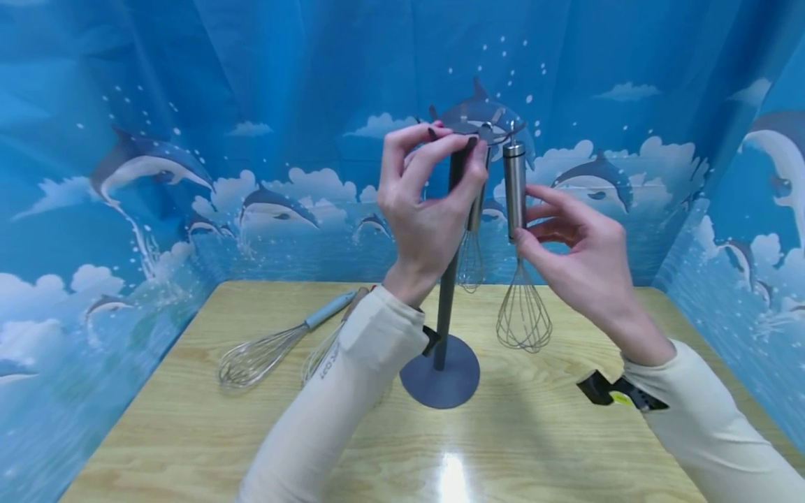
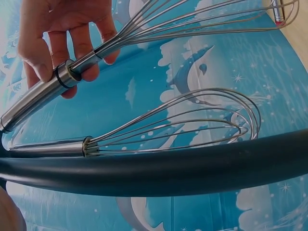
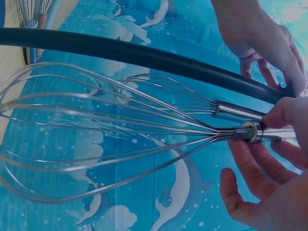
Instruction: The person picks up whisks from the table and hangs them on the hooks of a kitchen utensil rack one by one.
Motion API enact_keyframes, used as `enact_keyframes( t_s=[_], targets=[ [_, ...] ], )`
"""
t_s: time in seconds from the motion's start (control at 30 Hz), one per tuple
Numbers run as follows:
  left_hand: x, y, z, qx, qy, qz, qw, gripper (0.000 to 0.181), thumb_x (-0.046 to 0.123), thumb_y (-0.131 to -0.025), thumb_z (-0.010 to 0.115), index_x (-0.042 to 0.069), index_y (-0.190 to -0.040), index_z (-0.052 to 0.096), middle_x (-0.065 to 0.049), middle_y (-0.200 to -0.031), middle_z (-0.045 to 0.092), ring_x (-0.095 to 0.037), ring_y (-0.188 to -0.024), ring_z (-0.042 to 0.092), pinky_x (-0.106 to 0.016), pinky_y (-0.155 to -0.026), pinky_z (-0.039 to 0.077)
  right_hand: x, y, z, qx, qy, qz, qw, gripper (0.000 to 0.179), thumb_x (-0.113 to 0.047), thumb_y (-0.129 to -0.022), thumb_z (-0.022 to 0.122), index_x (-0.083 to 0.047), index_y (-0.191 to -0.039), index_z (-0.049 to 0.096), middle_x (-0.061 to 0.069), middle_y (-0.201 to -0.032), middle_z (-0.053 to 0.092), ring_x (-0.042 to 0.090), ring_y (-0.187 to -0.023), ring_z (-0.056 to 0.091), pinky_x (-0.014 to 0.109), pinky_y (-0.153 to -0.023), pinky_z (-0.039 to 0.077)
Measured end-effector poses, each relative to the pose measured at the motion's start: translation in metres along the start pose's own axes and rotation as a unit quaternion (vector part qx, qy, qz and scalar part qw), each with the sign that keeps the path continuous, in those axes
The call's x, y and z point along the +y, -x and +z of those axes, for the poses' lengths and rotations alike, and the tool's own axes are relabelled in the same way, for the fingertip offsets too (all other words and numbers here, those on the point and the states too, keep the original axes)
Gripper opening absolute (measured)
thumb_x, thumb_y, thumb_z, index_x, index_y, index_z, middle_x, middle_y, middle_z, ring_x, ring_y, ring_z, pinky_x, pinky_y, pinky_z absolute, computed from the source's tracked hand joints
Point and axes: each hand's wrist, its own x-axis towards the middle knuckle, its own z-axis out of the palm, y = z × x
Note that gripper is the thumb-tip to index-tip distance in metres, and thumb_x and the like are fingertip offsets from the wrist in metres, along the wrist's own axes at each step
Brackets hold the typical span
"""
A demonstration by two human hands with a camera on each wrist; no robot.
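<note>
A dark stand with a round base rises from the table, hooks at its top. My left hand holds the stand's top, thumb and fingers curled round it near the hooks. By its steel handle, my right hand pinches a whisk, which hangs upright with its wires down and its top loop at a hook. Behind the pole hangs a smaller steel whisk. In the right wrist view, the thumb and fingers meet the held whisk near the handle's lower end.
On the wooden table, left of the stand, lies a whisk with a light blue handle. A second whisk with a brown handle lies beside it, partly hidden by my left sleeve. A blue dolphin-print curtain surrounds the table.
</note>
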Motion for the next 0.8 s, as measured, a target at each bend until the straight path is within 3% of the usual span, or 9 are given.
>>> enact_keyframes(
  t_s=[0.17,0.47,0.8],
  targets=[
    [0.000,0.000,-0.001,-0.005,-0.009,0.000,0.9999,0.017,0.001,-0.086,0.078,-0.007,-0.100,0.074,-0.026,-0.107,0.059,-0.036,-0.105,0.060,-0.026,-0.095,0.057,-0.001,0.000,0.004,-0.004,-0.009,-0.002,1.0000,0.051,0.000,-0.090,0.073,-0.016,-0.138,0.065,-0.014,-0.098,0.068,-0.002,-0.081,0.069,0.010,-0.080,0.055],
    [0.001,-0.001,-0.002,-0.016,-0.019,-0.008,0.9997,0.017,0.004,-0.087,0.077,-0.007,-0.100,0.074,-0.025,-0.107,0.059,-0.036,-0.105,0.059,-0.025,-0.095,0.056,0.002,0.001,0.016,-0.015,-0.032,-0.010,0.9993,0.050,0.002,-0.090,0.072,-0.011,-0.138,0.064,0.012,-0.101,0.073,-0.002,-0.081,0.069,0.011,-0.079,0.056],
    [0.001,-0.003,-0.003,-0.024,-0.018,-0.010,0.9995,0.017,0.005,-0.087,0.077,-0.007,-0.099,0.074,-0.026,-0.106,0.059,-0.036,-0.104,0.059,-0.026,-0.094,0.055,0.003,-0.001,0.026,-0.020,-0.046,-0.007,0.9987,0.050,0.001,-0.091,0.073,-0.008,-0.138,0.062,0.016,-0.103,0.074,-0.002,-0.081,0.069,0.011,-0.079,0.057]
  ],
)
